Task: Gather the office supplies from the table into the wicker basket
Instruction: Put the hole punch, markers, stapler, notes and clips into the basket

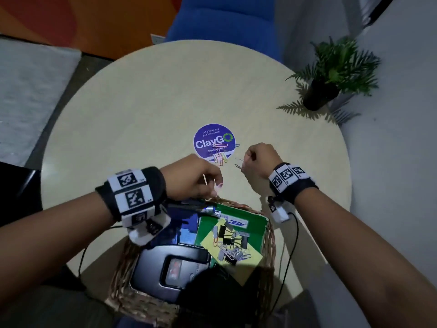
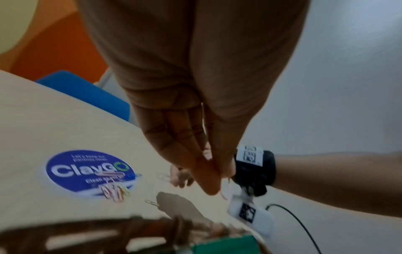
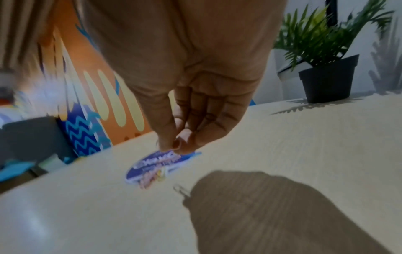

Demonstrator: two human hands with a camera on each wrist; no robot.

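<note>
The wicker basket (image 1: 270, 245) stands at the near table edge, holding a green folder (image 1: 253, 227), a yellow note with binder clips and paper clips (image 1: 233, 247), a pen and a black device. My left hand (image 1: 214, 185) hovers over the basket's far rim (image 2: 104, 230) and pinches thin pale loops (image 2: 224, 194) that look like paper clips. My right hand (image 1: 246, 162), just above the table, pinches a silver paper clip (image 2: 163, 177) between thumb and fingertips (image 3: 167, 146). A bunch of coloured clips (image 1: 220, 159) lies on the purple sticker (image 1: 208, 138); one grey clip (image 1: 237, 166) lies beside my right hand.
A potted plant (image 1: 319, 95) stands at the table's far right edge. A blue clip (image 1: 236, 146) lies at the sticker's right rim. A blue chair (image 1: 224, 17) sits behind the table. Black cables (image 1: 293, 245) hang from both wrists near the basket.
</note>
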